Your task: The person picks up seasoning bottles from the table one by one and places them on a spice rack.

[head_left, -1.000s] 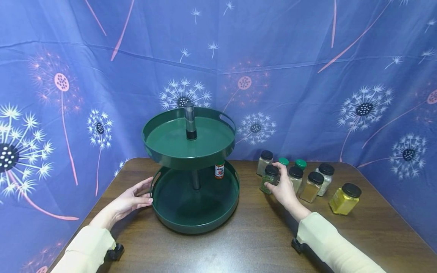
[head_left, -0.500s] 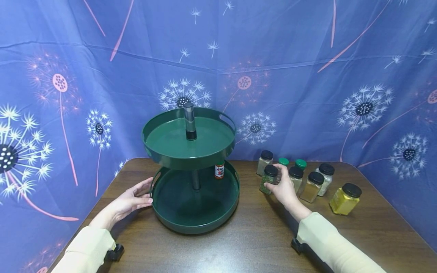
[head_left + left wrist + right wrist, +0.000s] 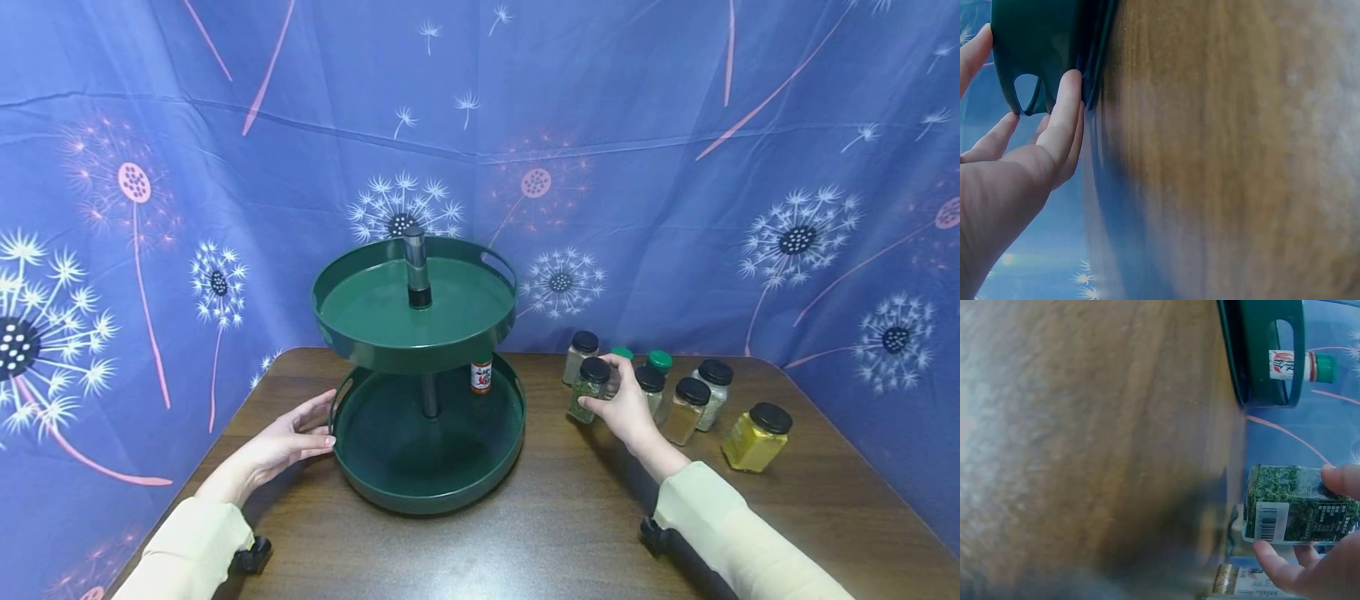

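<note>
A two-tier green round tray stand (image 3: 427, 504) stands left of centre on the table. Against its lower tier's left side rest the fingertips of my left hand (image 3: 288, 435), beside the handle cutout; in the left wrist view the fingers are extended along the outer wall (image 3: 1035, 44). My right hand (image 3: 626, 408) pinches a clear jar of green dried herbs (image 3: 583, 402) with a black lid, between thumb and fingers. The right wrist view shows that herb jar (image 3: 1304, 506) with a barcode label. Whether its base touches the table cannot be told.
In the lower tier stands a small bottle with a green cap (image 3: 481, 377). Several spice jars stand around and behind my right hand, among them a tan one (image 3: 684, 417), a white one (image 3: 715, 396) and a yellow one (image 3: 756, 442). A patterned blue cloth (image 3: 637, 167) hangs behind the table.
The herb jar has shifted slightly to the left, held by my right hand, which has barely moved. My left hand and the stand stay where they were.
</note>
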Demonstrator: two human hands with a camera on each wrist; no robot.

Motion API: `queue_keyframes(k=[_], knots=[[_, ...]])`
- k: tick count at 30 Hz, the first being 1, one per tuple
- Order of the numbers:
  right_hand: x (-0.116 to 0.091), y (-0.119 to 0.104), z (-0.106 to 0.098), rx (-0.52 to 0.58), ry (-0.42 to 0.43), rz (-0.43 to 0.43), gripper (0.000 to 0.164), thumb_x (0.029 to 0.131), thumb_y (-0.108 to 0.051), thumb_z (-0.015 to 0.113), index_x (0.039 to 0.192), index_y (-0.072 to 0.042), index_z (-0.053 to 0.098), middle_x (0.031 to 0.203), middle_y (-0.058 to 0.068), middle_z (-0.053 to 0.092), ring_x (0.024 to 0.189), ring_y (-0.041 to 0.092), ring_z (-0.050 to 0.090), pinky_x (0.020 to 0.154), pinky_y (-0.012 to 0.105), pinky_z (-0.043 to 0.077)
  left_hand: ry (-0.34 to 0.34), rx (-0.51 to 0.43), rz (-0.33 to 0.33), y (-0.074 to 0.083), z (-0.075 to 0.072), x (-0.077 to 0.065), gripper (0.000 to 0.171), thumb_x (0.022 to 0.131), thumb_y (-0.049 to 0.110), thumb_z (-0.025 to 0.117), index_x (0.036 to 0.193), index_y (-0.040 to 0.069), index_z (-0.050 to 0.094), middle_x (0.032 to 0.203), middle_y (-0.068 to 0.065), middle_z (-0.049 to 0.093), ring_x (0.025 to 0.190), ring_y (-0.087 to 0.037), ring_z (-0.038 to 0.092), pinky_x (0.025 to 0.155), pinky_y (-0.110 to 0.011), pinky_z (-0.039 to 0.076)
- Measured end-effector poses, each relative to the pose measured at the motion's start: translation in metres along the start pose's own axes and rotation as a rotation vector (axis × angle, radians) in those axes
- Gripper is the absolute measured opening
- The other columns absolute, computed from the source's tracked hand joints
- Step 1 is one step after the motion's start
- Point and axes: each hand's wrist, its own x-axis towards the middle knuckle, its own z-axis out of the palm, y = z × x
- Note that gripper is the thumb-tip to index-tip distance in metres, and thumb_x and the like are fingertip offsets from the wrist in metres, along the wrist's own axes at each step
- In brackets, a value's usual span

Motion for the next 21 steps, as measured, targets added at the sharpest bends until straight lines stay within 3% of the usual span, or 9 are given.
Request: queue_keyframes(k=[8, 16, 21], knots=[[0.002, -0.014, -0.003, -0.003, -0.022, -0.015, 0.077, 0.071, -0.003, 0.079, 0.134, -0.006, 0.034, 0.127, 0.023, 0.052, 0.11, 0.04, 0.052, 0.094, 0.05, 0.043, 0.018, -0.003, -0.015, -0.001, 0.0, 0.001, 0.086, 0.088, -0.003, 0.059, 0.151, 0.003, 0.001, 0.152, -0.03, 0.001, 0.131, -0.039, 0.033, 0.093, -0.029, 0.049], [0.005, -0.028, -0.003, -0.029, -0.021, -0.096, 0.077, 0.07, -0.006, 0.08, 0.133, -0.005, 0.036, 0.124, 0.025, 0.056, 0.107, 0.041, 0.056, 0.092, 0.053, 0.045, 0.037, 0.001, -0.037, -0.001, 0.0, 0.0, 0.086, 0.088, -0.001, 0.06, 0.151, 0.004, 0.002, 0.154, -0.027, -0.002, 0.134, -0.045, 0.025, 0.094, -0.03, 0.049], [0.006, -0.037, -0.002, -0.024, -0.039, -0.141, 0.076, 0.071, -0.006, 0.08, 0.133, -0.01, 0.038, 0.123, 0.023, 0.057, 0.109, 0.038, 0.056, 0.092, 0.052, 0.045, 0.029, 0.008, -0.034, -0.001, -0.001, 0.0, 0.085, 0.089, -0.002, 0.059, 0.151, 0.004, 0.001, 0.153, -0.028, 0.001, 0.133, -0.041, 0.031, 0.094, -0.03, 0.049]])
